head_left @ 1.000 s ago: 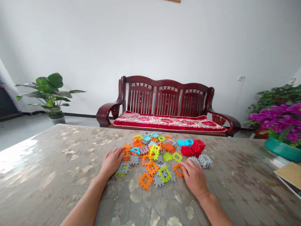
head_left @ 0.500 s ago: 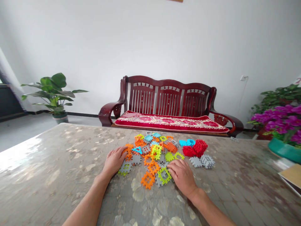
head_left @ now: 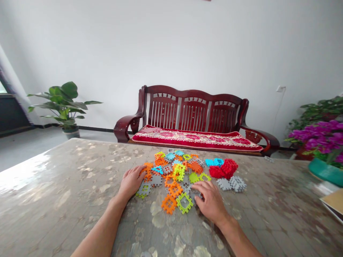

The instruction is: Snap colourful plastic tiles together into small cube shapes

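Note:
A pile of toothed plastic building tiles in orange, lime, grey and blue lies between my hands. My left hand (head_left: 132, 181) rests palm down at the pile's left edge, fingers loosely stretched against an orange tile (head_left: 148, 170). A grey tile with a window (head_left: 145, 189) lies just below those fingers. My right hand (head_left: 210, 200) is at the right front of the pile, its thumb and fingers around a grey tile (head_left: 195, 194) that they partly cover. Left of it lie a lime frame tile (head_left: 184, 202) and an orange window tile (head_left: 169, 204).
Beyond my right hand stand red tiles (head_left: 227, 169), blue tiles (head_left: 214, 162) and stacked grey tiles (head_left: 237, 183). At the right edge of the patterned table (head_left: 80, 192) are a teal flower pot (head_left: 324, 172) and a book-like item (head_left: 333, 200). A wooden bench (head_left: 193, 110) stands behind.
The grey tile that lay under the lime frame is now at my right hand, further right. The lime frame has shifted slightly left and down. My left hand stays in place.

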Motion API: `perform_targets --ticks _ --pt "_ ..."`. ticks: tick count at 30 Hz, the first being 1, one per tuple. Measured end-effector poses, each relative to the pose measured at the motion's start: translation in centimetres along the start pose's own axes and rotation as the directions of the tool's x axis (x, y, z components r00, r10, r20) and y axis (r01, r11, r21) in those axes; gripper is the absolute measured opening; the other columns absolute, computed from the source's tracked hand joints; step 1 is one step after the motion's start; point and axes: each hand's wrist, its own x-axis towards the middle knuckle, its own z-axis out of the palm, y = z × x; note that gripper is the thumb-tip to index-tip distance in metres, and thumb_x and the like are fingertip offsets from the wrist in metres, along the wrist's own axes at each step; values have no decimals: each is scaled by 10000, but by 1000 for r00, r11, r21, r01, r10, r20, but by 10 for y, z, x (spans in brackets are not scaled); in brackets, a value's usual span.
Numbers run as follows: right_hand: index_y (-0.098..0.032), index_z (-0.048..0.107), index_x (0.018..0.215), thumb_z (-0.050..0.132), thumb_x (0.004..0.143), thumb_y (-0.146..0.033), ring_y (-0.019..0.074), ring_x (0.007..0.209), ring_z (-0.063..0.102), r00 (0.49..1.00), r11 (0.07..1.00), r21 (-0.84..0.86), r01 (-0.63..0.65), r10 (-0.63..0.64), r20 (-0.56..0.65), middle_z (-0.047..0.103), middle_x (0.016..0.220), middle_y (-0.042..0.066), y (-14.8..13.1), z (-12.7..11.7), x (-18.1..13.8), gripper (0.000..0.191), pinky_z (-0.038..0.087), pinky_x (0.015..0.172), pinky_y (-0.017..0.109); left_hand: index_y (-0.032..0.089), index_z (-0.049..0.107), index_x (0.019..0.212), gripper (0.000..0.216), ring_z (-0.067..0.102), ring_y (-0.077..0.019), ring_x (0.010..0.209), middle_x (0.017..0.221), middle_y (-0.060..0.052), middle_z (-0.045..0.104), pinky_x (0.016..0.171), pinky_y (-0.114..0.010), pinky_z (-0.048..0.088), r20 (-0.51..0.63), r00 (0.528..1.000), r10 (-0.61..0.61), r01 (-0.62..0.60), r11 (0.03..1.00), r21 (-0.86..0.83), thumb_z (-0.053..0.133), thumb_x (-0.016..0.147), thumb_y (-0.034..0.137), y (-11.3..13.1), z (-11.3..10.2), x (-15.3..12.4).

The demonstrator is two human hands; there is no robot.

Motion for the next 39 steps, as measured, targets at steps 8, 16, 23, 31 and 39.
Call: perform_targets --ticks 8,16,23,31,39 --pt "-301 669 1173 660 770 -268 230 1112 541 994 996 -19 84 -82 67 662 1209 30 -23 7 4 405 396 989 393 289 602 1273 397 552 -204 1226 1335 -38 629 1085 -388 321 -3 1000 4 -4 1000 9 366 961 362 -1 1 1" --pt "-291 669 1162 701 771 -391 244 1058 546 996 997 -44 62 -59 62 688 1134 32 -39 11 5 405 388 958 390 279 585 1287 402 543 -203 1238 1352 -44 617 1092 -396 309 5 1000 3 -3 1000 4 363 961 359 -4 4 2" --pt "-282 652 1191 699 764 -346 249 1098 541 994 997 19 71 -72 82 667 1212 27 -41 15 4 434 393 974 388 279 591 1278 404 546 -210 1238 1341 -47 622 1089 -394 318 1 1000 3 -4 1000 15 359 963 379 -2 2 1" --pt "-240 642 1204 640 808 -239 252 1038 574 998 995 -84 53 -54 -13 708 1098 50 -39 23 5 396 418 948 400 277 587 1283 395 549 -204 1235 1345 -44 621 1084 -393 324 -6 1000 -3 3 999 33 365 965 350 -1 2 1" --pt "-215 589 1274 635 784 -190 243 1023 614 977 992 -113 64 -85 -197 699 1136 73 -12 17 4 492 463 937 393 269 579 1289 400 546 -212 1239 1357 -48 612 1092 -408 313 14 1000 -14 14 1000 28 354 973 365 1 0 0"
